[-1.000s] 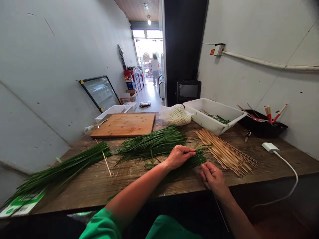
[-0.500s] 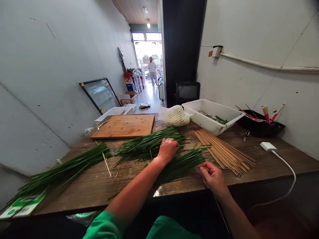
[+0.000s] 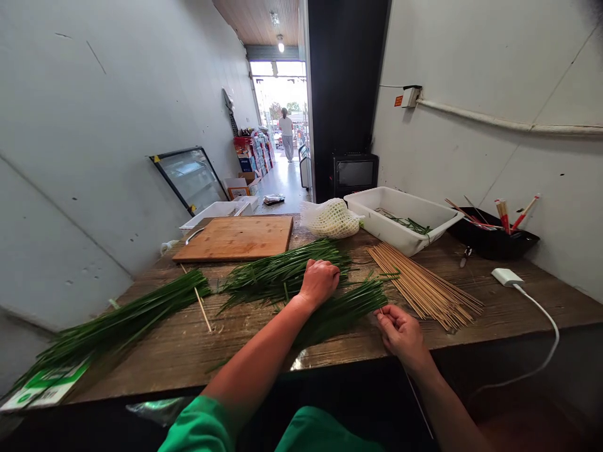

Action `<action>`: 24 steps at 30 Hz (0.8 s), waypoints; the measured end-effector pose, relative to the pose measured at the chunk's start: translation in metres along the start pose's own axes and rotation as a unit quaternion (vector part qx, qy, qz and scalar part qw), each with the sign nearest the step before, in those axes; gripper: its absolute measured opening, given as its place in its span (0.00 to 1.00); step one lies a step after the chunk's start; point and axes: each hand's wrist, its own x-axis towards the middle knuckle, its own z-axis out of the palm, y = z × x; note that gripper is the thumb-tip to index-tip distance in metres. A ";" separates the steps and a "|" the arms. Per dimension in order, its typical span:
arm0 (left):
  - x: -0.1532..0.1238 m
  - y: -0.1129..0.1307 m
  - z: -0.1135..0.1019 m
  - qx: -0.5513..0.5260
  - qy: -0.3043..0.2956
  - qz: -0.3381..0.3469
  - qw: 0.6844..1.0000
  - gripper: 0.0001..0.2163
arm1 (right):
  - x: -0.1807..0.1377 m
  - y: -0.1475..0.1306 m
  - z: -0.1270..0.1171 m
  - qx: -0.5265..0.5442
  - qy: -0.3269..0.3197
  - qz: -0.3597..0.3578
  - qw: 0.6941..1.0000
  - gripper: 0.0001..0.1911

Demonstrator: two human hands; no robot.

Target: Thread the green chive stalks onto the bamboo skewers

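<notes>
My left hand [image 3: 320, 281] reaches across a near bunch of long green chives [image 3: 351, 307], its fingers curled down among the leaves; whatever they grasp is hidden. Thumb and fingers of my right hand [image 3: 400, 329] pinch a thin bamboo skewer [image 3: 418, 402] at the right end of this bunch. The skewer's lower part runs down past the table edge, and its tip shows just above my fingers by the cut ends. Behind my left hand lies another chive pile [image 3: 277, 270]. A fan of loose bamboo skewers [image 3: 424, 285] spreads right of my right hand.
More chives [image 3: 127, 311] lie at left, beside a single stick [image 3: 202, 311]. Along the back are a cutting board [image 3: 235, 238], a foam-netted item [image 3: 332, 220], a white tub [image 3: 400, 235] and a black tray [image 3: 499, 242]. A white charger [image 3: 507, 277] trails its cable at right.
My left hand has shifted very slightly; my right hand keeps its pinch in the same place. The distant person in the doorway has moved a little left.
</notes>
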 end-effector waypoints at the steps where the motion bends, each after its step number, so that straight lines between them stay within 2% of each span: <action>1: 0.000 0.001 0.000 -0.018 0.008 -0.004 1.000 0.10 | 0.000 -0.001 0.000 0.007 -0.001 0.004 1.000 0.18; 7: 0.002 0.011 0.002 -0.224 0.017 -0.026 0.974 0.11 | -0.003 -0.008 0.004 0.060 -0.024 0.049 0.997 0.22; 10: 0.001 0.018 0.002 -0.285 0.013 -0.029 0.958 0.12 | -0.003 -0.011 0.004 0.060 -0.032 0.053 0.996 0.23; 18: -0.001 0.026 0.002 -0.374 0.013 -0.062 0.925 0.12 | 0.000 -0.008 0.003 0.040 -0.048 0.037 0.997 0.22; 24: 0.000 0.027 0.001 -0.377 0.023 -0.051 0.925 0.11 | 0.001 -0.007 0.003 0.033 -0.049 0.037 0.998 0.23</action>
